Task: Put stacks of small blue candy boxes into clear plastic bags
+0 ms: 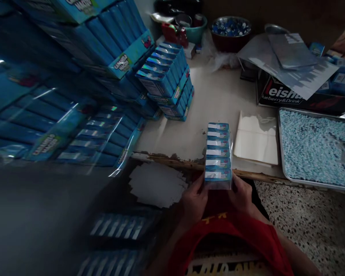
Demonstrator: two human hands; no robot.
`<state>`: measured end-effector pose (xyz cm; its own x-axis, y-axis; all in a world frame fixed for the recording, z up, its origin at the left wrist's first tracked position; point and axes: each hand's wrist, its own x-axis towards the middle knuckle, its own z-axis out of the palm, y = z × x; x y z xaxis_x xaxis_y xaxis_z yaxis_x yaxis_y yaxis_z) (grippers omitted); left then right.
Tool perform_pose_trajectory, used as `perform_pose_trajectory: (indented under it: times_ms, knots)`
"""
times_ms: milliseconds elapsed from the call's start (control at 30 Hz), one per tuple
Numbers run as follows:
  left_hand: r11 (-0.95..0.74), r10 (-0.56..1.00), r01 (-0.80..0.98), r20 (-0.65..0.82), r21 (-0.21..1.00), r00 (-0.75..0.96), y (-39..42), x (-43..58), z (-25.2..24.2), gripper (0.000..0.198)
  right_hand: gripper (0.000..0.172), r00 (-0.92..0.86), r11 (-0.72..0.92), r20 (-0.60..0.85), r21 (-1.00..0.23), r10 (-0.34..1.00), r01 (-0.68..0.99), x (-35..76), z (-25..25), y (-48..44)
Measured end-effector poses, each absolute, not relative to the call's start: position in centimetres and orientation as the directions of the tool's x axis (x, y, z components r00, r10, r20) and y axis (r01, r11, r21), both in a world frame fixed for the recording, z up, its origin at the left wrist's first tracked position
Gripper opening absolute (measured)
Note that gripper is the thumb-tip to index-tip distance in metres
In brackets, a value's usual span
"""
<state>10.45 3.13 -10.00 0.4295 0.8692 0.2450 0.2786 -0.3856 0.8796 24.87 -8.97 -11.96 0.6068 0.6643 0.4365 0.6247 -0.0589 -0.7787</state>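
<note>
A row of several small blue candy boxes (218, 152), wrapped together in clear film, stands out over the table's front edge. Its near end is between my two hands. My left hand (194, 199) grips the lower left side, and my right hand (241, 192) grips the lower right side. Loose clear film shows at the near end of the pack. To its right lies a stack of cream-coloured sheets (256, 142), close to the pack but apart from my fingers.
Stacked blue candy packs (172, 80) rise at the left, with a blurred taller stack (103, 42) nearer. A metal tray (287, 168) of pale blue pieces is at right. Behind are a bowl (231, 40), a black carton (276, 92) and plastic sheets (293, 53). White sheets (156, 184) lie below the table edge.
</note>
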Motion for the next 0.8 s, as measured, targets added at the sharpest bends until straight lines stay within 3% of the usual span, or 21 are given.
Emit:
perform_pose_trajectory:
  times_ms: [67,167,200,267,333,467,533,667,800]
  knots:
    - [-0.288,0.881,0.225,0.165,0.931,0.443,3.3,10.4,-9.5,0.046,0.061,0.600,-0.063,0.365,-0.817,0.712,0.573,25.2,-11.3,-9.6]
    - [0.046,0.894,-0.016,-0.034,0.999,0.447,3.1,9.7,-7.9,0.100,0.103,0.585,0.016,0.270,-0.916,0.764,0.402,26.9,-9.6,-11.3]
    - [0.201,0.888,-0.096,-0.140,0.975,0.438,2.8,9.5,-7.2,0.111,0.107,0.593,0.057,0.250,-0.944,0.765,0.325,27.8,-9.0,-11.7]
    - [0.453,0.837,-0.172,-0.351,0.875,0.420,2.1,9.8,-5.7,0.109,0.089,0.624,0.079,0.175,-0.981,0.762,0.179,30.2,-8.0,-11.5]
    - [0.568,0.776,-0.158,-0.461,0.808,0.431,1.6,11.1,-4.3,0.093,0.079,0.594,-0.009,0.053,-0.995,0.803,0.100,32.4,-7.1,-9.6]
    - [0.489,0.810,-0.242,-0.333,0.838,0.482,1.9,15.1,-1.9,0.069,0.088,0.494,-0.195,-0.114,-0.974,0.862,0.115,33.7,-5.4,-5.2]
    - [0.450,0.815,-0.282,-0.260,0.847,0.518,2.0,15.9,-1.2,0.065,0.091,0.520,-0.219,-0.178,-0.975,0.836,0.018,33.2,-4.7,-4.3]
    - [0.395,0.812,-0.333,-0.156,0.856,0.562,2.1,13.2,-0.4,0.062,0.100,0.487,-0.083,-0.230,-0.949,0.843,-0.304,30.5,-3.2,-3.6]
    - [0.310,0.909,-0.275,-0.198,0.910,0.367,3.6,6.9,1.7,0.075,0.100,0.326,0.023,-0.160,-0.870,0.932,-0.493,25.1,0.2,0.1]
